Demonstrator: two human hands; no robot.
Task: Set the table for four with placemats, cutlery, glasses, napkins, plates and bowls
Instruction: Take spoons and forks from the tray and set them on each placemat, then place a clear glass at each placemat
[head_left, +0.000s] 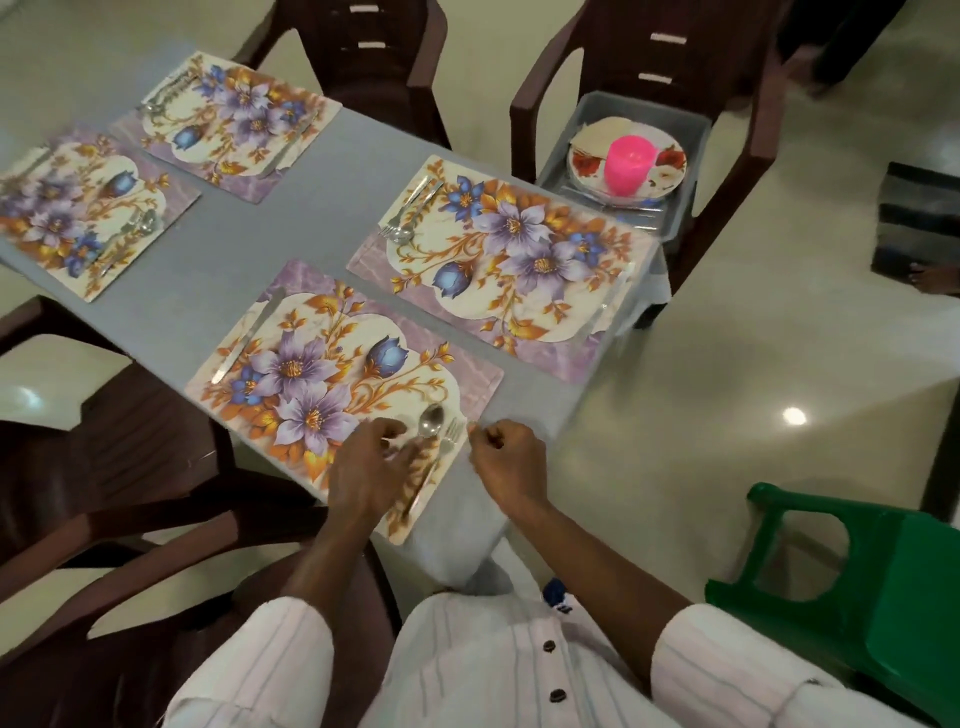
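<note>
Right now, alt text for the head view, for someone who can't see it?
The left hand and right hand hover over the spoon and fork on the nearest of four floral placemats, each with cutlery, on a grey table. Plates and a pink cup sit in a tub on a far chair.

The only view comes from a wide-angle camera on the person's head, standing at the near end of the grey table (332, 171) and facing forward and steeply down onto it. The table runs on a slant from the bottom centre towards the upper left. It is a close view: the person's striped shirt (493, 665) fills the lower edge. Both forearms reach up to the table's near corner, where the left hand (369, 467) and right hand (506, 452) sit over the nearest placemat (332, 374). Past the table's far side two brown chairs (363, 52) meet the top edge. Floor and a green chair (883, 597) lie right of the table.
</note>
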